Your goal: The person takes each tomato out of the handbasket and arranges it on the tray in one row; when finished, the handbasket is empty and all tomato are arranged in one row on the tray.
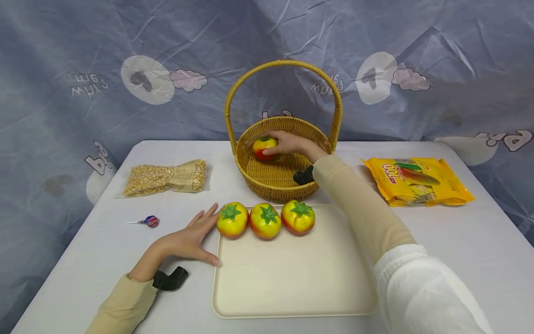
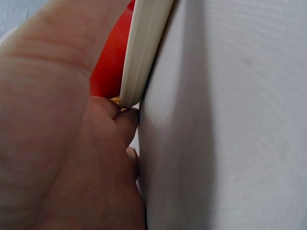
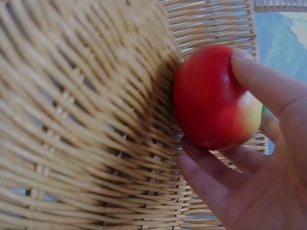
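My right hand point(image 1: 287, 142) reaches into the wicker basket point(image 1: 267, 189) and grips a yellow-and-red tomato point(image 1: 259, 149) near the basket's left wall. In the right wrist view, thumb and fingers lie around this tomato point(image 3: 208, 98), close to the woven wicker. My left hand point(image 1: 187, 242), fingers spread, rests on the table at the left edge of the cream tray point(image 1: 292, 278). Its thumb touches or nearly touches the rim. Along the tray's back edge sit three similar tomatoes: a left one point(image 1: 232, 221), a middle one point(image 1: 265, 223) and a right one point(image 1: 298, 218).
A bag of corn kernels point(image 1: 167, 178) lies at the back left, with a lollipop point(image 1: 151, 221) in front of it. To the right of the basket is a yellow snack packet point(image 1: 417, 181). The basket's tall handle point(image 1: 283, 62) arches over it.
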`<state>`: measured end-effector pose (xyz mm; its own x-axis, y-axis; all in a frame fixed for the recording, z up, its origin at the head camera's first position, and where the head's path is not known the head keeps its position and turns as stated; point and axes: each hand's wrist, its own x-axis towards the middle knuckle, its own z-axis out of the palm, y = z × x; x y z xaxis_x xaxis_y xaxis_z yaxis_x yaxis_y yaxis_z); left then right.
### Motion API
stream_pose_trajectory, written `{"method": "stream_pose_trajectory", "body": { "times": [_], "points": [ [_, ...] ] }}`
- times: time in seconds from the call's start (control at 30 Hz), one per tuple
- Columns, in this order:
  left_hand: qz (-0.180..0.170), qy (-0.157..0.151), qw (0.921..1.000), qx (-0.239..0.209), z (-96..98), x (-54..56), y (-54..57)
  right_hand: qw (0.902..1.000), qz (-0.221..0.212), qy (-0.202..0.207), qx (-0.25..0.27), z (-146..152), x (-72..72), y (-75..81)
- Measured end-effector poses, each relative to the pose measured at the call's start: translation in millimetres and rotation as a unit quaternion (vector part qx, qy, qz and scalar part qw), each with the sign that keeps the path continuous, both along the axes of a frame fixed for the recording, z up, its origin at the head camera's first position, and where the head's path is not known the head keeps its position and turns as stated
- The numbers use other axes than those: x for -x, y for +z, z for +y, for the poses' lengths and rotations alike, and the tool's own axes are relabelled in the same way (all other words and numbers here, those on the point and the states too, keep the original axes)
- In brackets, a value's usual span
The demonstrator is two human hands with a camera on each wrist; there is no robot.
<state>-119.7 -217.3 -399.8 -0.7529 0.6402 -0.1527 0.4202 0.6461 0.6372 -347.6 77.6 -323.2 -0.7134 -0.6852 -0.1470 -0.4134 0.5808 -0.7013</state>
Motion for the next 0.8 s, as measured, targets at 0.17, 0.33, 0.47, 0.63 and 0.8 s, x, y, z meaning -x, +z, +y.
{"method": "stream_pose_trajectory", "body": {
  "times": [0.17, 0.33, 0.47, 0.63, 0.8],
  "points": [
    [-0.004, -0.004, 1.0, 0.001, 5.3, 1.7, -1.7, 0.9984, -0.013, -0.042, 0.035, 15, -9.3, 15.0],
    [-0.007, -0.002, 1.0, 0.004, 7.4, 2.7, -2.2, 0.9955, 0.024, -0.057, 0.072, 36, -32.3, 44.8],
    [-0.003, -0.003, 1.0, 0.002, 6.4, 3.1, -1.9, 0.9896, 0.043, -0.079, 0.112, 58, -61.7, 61.4],
    [0.001, -0.002, 1.0, -0.004, 4.5, 3.2, -1.5, 0.9792, 0.045, -0.121, 0.156, 88, -104.4, 59.8],
    [-0.004, 0.007, 0.9999, -0.008, 1.6, 0.7, -0.2, 0.9709, 0.034, -0.153, 0.181, 112, -144.6, 42.8]
  ]
}}
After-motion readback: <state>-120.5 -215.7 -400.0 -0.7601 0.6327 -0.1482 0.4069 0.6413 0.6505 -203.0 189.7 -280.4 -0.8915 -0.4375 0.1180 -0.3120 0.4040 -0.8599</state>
